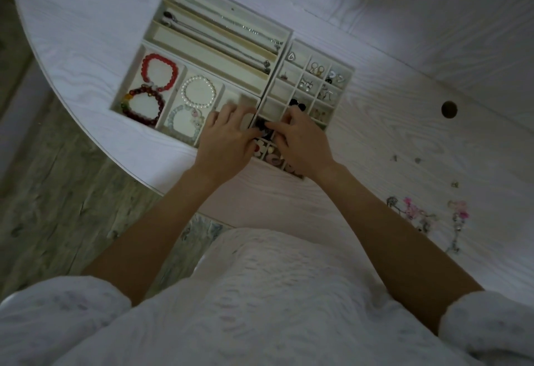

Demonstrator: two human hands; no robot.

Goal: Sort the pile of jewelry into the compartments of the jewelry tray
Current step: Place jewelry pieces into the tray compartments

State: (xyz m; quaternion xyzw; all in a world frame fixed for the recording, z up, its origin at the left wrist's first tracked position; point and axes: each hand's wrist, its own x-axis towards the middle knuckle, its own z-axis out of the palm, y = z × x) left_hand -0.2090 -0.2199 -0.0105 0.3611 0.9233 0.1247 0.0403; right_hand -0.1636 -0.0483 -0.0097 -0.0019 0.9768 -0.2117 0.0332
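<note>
Sorting looks mostly done: beyond both hands, the cream compartmented jewelry tray (277, 56) holds bracelets, necklaces, earrings. The left hand (228, 137) and right hand (300, 140) pinch a small dark piece (261, 128) over a compartment. Pink beaded leftovers (416, 215) wait on the white desk (404, 140), right of the right hand.

Pale matt surfaces, glossy beads

The counter (375, 122) showed white-painted wood with visible grain. The jewelry tray (277, 56) beyond the hands looked matt cream, its lining cloth-like. The red bracelet (159, 72) and pearl bracelet (198, 91), left of the hands, shone glossy and smooth; the chains (231, 36) looked metallic. The sleeves (57, 308) were fluffy cloth.
</note>
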